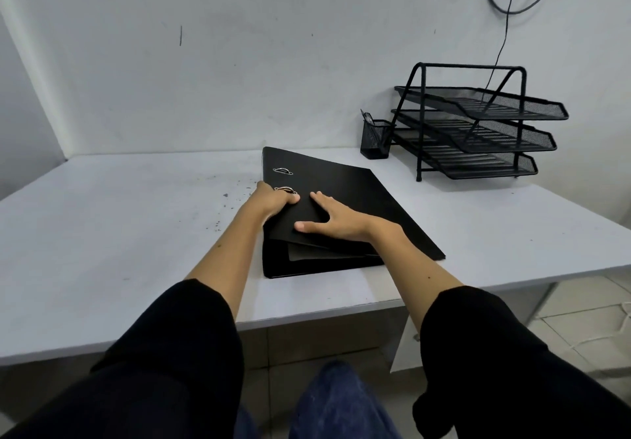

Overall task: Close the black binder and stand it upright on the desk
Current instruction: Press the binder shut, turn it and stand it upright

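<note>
Binder: the black binder (345,199) lies flat on the white desk (119,220), its spine side to the left and its front cover down over the pages, though skewed so that the near right corner fans out past the lower cover.

Landmark: every place here is given from the binder.

Left hand: the left hand (273,201) sits at the binder's left edge, fingers curled round the spine side next to the nearer of two metal ring slots (286,190) (the palm is hidden, so how firmly it grips cannot be told).

Right hand: the right hand (333,221) lies open and flat on top of the cover, fingers spread, pressing down and holding nothing.

Pages: a grey sheet (327,250) and some dark leaves stick out between the two covers at the binder's near edge.

Step in hand: closing, it seems; the cover is down but not squared up.

Next move: probably to slide the top cover back into line with the lower one, tuck the loose leaves in, then take hold of both sides and tip the binder up onto its bottom edge.

Space: bare desk lies left of the binder; a mesh pen cup (375,139) and a three-tier paper tray (478,127) stand beyond it to the right, well apart.
</note>
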